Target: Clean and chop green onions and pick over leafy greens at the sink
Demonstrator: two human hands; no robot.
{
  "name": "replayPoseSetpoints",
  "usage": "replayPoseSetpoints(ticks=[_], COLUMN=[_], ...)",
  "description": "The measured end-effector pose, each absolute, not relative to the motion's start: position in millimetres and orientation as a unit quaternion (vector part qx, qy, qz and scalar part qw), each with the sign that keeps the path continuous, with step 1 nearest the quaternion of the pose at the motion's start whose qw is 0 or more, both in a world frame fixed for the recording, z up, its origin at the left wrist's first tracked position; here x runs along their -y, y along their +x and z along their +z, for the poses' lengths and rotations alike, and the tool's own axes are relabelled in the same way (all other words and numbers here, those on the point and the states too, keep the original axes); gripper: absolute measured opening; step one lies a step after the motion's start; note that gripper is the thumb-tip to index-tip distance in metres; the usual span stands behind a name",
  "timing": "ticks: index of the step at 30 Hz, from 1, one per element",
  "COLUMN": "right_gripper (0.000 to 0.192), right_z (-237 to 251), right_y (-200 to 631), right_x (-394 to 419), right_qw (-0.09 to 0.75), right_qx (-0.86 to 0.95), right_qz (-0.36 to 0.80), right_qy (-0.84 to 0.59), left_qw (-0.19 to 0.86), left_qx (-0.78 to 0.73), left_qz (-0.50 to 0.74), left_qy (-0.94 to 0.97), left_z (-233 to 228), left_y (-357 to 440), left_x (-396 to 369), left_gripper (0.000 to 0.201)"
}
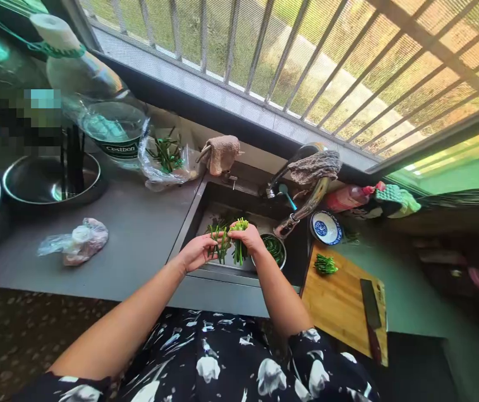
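Note:
Over the dark sink [297,274], my left hand [196,253] has its fingers closed on a few cut green vegetable stems [221,248]. Close beside it, my right hand [251,239] grips a thicker bunch of green stems [239,255], their pale cut ends pointing up. The two bunches are side by side, nearly touching. More dark greens [221,221] lie on the sink floor behind my hands. Partly hidden by my right forearm, a metal bowl [284,255] of greens stands in the sink under the faucet [290,222].
To the right, a wooden cutting board [331,307] holds a small green bundle [325,264] and a cleaver [370,304]. Blue-and-white bowls [326,228] stand behind it. Left of the sink are a plastic bag of greens [166,156], a knotted bag [84,241] and a steel basin [22,195].

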State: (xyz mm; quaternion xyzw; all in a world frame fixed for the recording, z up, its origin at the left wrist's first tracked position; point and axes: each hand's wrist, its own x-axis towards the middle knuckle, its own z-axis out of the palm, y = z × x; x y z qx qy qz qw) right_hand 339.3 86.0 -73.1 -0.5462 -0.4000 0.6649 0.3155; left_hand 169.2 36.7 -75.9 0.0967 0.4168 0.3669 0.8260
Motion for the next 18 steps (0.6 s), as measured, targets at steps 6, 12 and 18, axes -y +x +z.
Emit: replayPoseSetpoints(ticks=[6, 12, 18], right_gripper=[0.030, 0.027, 0.021], right_z=[-63.6, -67.0, -80.1], right_y=[356.6, 363.3, 361.8], right_x=[-79.2, -74.0, -76.5], right_qw=[0.317, 0.313, 0.242], right_qx=[0.395, 0.431, 0.542], right_qz=[0.658, 0.619, 0.483], right_qy=[-0.558, -0.577, -0.644], left_qw=[0.812, 0.811, 0.830], left_qx=[-0.435, -0.429, -0.394], left_qz=[0.367, 0.379, 0.389], left_qy=[0.129, 0.117, 0.068], left_z=[-78.7, -85.5, -96.5], left_y=[190.1, 207.2, 217.8], left_x=[-34.1, -34.1, -36.9], left_gripper=[0.030, 0.035, 0.046])
